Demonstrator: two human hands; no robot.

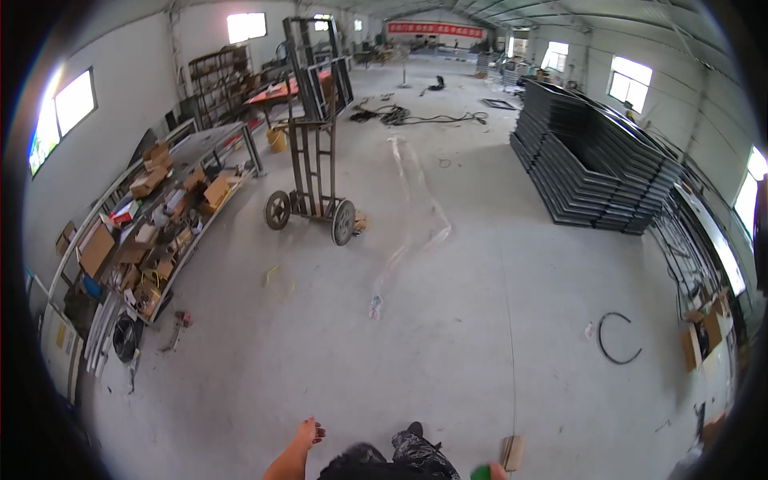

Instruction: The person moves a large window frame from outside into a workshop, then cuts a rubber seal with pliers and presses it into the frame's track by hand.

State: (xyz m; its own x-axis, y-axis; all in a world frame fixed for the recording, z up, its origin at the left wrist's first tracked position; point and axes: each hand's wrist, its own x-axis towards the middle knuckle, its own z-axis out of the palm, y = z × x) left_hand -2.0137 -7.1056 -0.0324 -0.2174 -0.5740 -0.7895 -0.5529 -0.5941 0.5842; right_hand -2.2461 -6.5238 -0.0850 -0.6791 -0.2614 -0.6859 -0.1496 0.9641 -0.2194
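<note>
My left hand (310,432) hangs beside my body at the lower edge, its fingers loosely bent and apart, with nothing seen in it. Only a small part of my right hand (498,471) shows at the bottom edge, and its fingers are hidden. Right by it are a green thing (480,473), cut off by the picture edge, and a flat tan piece (513,454) like wood or cardboard. Whether the right hand holds either of them cannot be told. One dark shoe (415,429) of mine is on the grey floor.
Ahead stands a two-wheeled hand truck (316,172). Stacked dark metal frames (592,160) rise on the right. A cluttered shelf (152,232) with cardboard boxes lines the left. Clear plastic film (436,228), a curved black hose (612,352) and black cables (396,116) lie on the floor.
</note>
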